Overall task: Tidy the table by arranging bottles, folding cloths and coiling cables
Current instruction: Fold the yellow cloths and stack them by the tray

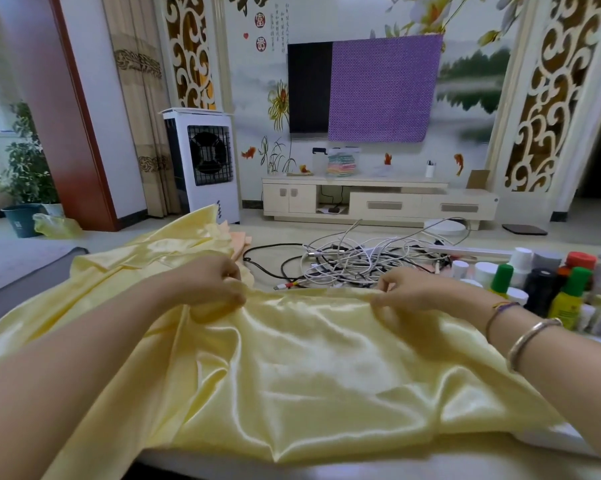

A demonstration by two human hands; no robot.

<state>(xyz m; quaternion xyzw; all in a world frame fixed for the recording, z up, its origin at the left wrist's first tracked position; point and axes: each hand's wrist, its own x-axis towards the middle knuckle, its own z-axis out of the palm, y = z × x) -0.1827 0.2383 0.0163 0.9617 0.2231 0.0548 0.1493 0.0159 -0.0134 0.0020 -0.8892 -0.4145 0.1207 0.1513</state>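
A large shiny yellow satin cloth (312,368) is spread over the near half of the table and bunches up at the left. My left hand (212,285) grips the cloth's far edge with curled fingers. My right hand (409,289) pinches the same far edge further right. Behind the cloth lies a tangle of white and black cables (354,261). A group of bottles (541,282) with white, green and red caps stands at the right. A peach cloth (241,242) peeks out behind the yellow one.
The table's white front edge (326,465) shows below the cloth. A white strip-shaped object (472,251) lies behind the bottles. Beyond the table are a white air cooler (205,164), a TV stand (378,199) and a grey mat (22,265) at the left.
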